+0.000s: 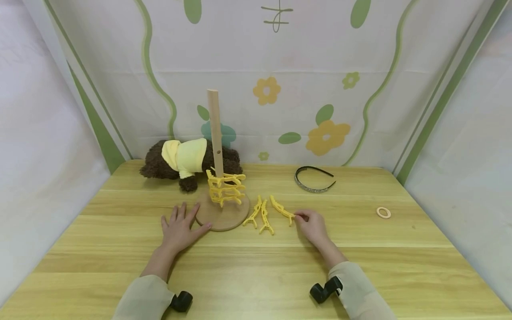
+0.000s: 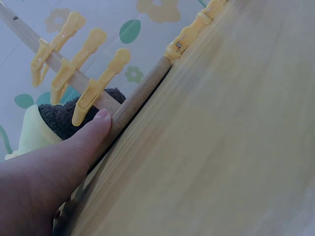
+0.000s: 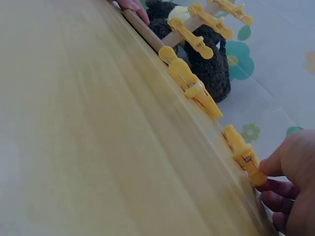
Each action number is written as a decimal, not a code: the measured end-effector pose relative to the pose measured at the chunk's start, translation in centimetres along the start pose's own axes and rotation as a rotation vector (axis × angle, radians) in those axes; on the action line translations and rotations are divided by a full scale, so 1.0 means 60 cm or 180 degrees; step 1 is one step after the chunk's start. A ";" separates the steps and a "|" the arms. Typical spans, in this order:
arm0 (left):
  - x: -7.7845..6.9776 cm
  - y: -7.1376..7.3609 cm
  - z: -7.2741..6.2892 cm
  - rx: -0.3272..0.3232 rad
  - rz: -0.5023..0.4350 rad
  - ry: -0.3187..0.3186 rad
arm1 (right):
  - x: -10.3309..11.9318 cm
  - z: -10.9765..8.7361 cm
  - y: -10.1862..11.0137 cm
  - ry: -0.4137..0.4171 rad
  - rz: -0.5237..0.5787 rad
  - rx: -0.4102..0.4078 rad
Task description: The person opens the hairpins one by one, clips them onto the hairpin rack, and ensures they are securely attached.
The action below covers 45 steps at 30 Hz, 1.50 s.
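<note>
A wooden post (image 1: 214,129) rises from a round wooden base (image 1: 224,220), with 3 yellow hair clips (image 1: 227,191) clamped on its lower part, one above another. My left hand (image 1: 178,230) lies with spread fingers at the base's left edge; its thumb presses the rim in the left wrist view. Between thumb and finger, my right hand (image 1: 312,226) pinches one end of a yellow hair clip (image 3: 244,155), which lies at or just above the table. Two more loose clips (image 1: 265,218) lie between that clip and the base.
Behind the post a dark brown plush toy (image 1: 192,155) in a yellow top lies on its side. A glittery black headband (image 1: 312,190) is at the back right of the table (image 1: 256,275). Farther right lies a small pale ring (image 1: 378,215). A printed cloth backdrop stands behind.
</note>
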State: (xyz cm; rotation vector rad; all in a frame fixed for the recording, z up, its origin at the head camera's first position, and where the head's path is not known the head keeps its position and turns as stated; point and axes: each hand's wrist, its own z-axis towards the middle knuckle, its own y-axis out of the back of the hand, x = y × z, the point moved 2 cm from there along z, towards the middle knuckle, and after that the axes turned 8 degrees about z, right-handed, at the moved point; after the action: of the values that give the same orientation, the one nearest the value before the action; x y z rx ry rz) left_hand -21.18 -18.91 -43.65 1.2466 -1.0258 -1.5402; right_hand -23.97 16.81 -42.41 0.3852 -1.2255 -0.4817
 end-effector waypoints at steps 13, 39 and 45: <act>0.002 0.003 -0.002 0.0006 0.0014 0.0013 | -0.004 0.002 -0.001 0.0042 -0.0523 0.0438; 0.001 -0.001 0.001 -0.0037 0.0005 0.0002 | -0.002 0.015 0.051 -0.0229 0.0055 0.0639; 0.001 -0.002 0.001 -0.0009 0.0002 0.0016 | 0.014 0.022 0.074 -0.0151 0.0066 0.0636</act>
State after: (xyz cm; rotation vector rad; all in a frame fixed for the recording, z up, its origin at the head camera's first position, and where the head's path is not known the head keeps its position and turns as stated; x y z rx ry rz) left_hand -21.24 -18.93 -43.80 1.2477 -1.0201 -1.5368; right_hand -24.39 20.00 -38.99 0.5328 -1.3271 -0.3529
